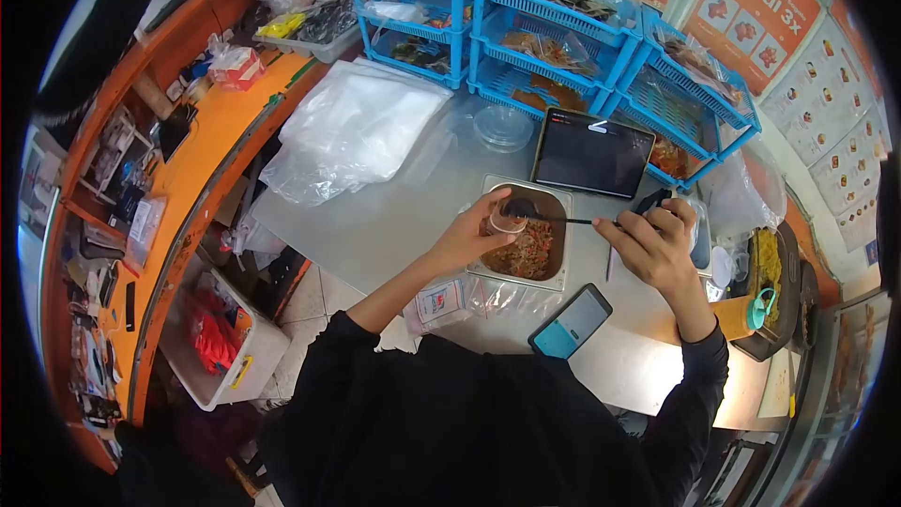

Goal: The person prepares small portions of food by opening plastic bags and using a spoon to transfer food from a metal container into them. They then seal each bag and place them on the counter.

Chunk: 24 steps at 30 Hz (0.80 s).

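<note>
My left hand (pixel 466 237) grips a small clear plastic cup (pixel 504 223), held over the left rim of a metal food pan (pixel 569 225). In the pan lies a chopped reddish-green relish (pixel 527 257). My right hand (pixel 655 249) has its fingers closed on the end of a black spoon (pixel 561 219), whose handle runs left across the pan. The spoon's dark bowl is at the cup's mouth; what is in it I cannot make out. Close below the pan are a printed plastic packet (pixel 441 303) and a phone (pixel 572 321) with a lit screen.
A tablet (pixel 593 152) stands behind the pan, near a clear round container (pixel 502 129). Blue stacked baskets (pixel 554 38) line the back. Clear plastic bags (pixel 361 127) cover the table's left. An orange bottle (pixel 741 315) stands right; an orange counter (pixel 221 122) and white bin (pixel 253 366) are left.
</note>
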### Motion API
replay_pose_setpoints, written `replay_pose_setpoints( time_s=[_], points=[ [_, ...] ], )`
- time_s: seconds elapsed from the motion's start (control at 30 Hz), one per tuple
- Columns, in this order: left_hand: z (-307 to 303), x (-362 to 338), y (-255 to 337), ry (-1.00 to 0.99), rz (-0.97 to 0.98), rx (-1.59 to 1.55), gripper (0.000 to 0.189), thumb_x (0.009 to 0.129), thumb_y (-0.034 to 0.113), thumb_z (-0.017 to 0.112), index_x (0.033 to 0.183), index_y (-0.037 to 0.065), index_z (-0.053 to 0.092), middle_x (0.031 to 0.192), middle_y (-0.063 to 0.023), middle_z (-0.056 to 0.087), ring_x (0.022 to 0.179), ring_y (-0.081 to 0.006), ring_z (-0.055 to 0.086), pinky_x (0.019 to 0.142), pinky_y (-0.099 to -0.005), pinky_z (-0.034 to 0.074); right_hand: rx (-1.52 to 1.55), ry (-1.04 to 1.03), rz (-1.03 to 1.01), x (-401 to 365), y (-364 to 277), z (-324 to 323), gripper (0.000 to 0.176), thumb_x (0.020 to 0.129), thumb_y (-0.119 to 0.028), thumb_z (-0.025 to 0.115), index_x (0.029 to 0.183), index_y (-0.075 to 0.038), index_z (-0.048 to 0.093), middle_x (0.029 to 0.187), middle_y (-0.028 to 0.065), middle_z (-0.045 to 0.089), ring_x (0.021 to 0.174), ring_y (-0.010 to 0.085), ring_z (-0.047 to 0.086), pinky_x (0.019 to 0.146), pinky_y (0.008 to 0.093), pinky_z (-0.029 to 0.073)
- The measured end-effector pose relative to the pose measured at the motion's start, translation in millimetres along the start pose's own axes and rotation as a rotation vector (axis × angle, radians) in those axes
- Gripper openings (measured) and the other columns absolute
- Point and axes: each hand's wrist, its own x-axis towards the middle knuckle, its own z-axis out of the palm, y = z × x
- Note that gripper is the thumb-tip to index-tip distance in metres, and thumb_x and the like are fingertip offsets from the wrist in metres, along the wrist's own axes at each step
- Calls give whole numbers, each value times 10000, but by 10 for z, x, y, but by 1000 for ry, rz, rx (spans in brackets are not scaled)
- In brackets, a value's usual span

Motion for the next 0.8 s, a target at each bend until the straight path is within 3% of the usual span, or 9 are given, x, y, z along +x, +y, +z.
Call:
replay_pose_setpoints(
  time_s=[0.23,0.33,0.43,0.47,0.53,0.63,0.7,0.73,0.8],
  points=[
    [-42,-68,-5,111,-106,-145,693,742,42,601,1297,67,186,1075,-147,496,951,-172,513,832,-287,396,-84,96,68,-20,-34,76,293,584,-125,588,871,-180,616,779,-68,501,724,134,374,743,314,292],
    [-91,-105,16,168,-175,-358,660,746,-2,562,1293,73,200,1068,-139,503,932,-177,531,838,-285,405,-5,116,461,2,-36,225,133,619,-111,648,744,-152,628,709,-31,500,734,183,390,693,324,289],
    [-159,-137,12,182,-235,-460,633,746,-42,520,1288,72,214,1072,-132,501,941,-185,531,845,-286,408,177,-25,643,-251,-74,585,89,650,-118,642,737,-136,635,697,-14,504,749,209,411,692,334,296],
    [-149,-141,31,183,-234,-460,633,746,-42,520,1288,72,214,1072,-132,501,941,-185,531,845,-286,408,241,-105,679,-382,-144,746,88,645,-128,647,731,-139,638,724,-2,513,769,220,421,689,343,297],
    [-102,-149,84,208,-157,-509,595,757,-53,502,1282,60,244,1079,-130,502,967,-219,534,850,-310,417,302,-97,692,-457,-390,987,98,651,-138,646,749,-143,644,762,1,514,786,214,420,687,345,293],
    [-26,-117,77,200,-70,-495,539,764,-46,499,1258,46,302,1087,-121,504,988,-203,521,869,-298,400,286,-21,720,-189,-686,952,110,670,-147,640,779,-152,651,806,19,519,837,215,420,691,350,287],
    [43,-89,85,203,-61,-475,502,762,-53,493,1232,48,348,1097,-112,500,1007,-181,499,872,-282,390,685,-145,845,-79,-774,974,120,734,-153,604,846,-133,642,840,20,544,859,169,456,713,308,319],
    [62,-84,89,206,-49,-456,469,760,-60,487,1207,50,394,1107,-104,496,1026,-159,478,875,-265,380,687,-141,854,-60,-790,1021,120,734,-153,604,846,-133,642,840,20,544,859,169,456,713,308,319],
    [73,-78,93,206,-31,-438,456,762,-55,491,1198,48,407,1111,-96,492,1020,-153,479,872,-262,379,1621,-160,1170,-44,-782,1132,155,791,-107,550,932,-62,599,849,16,549,800,115,476,723,234,343]
  ],
)
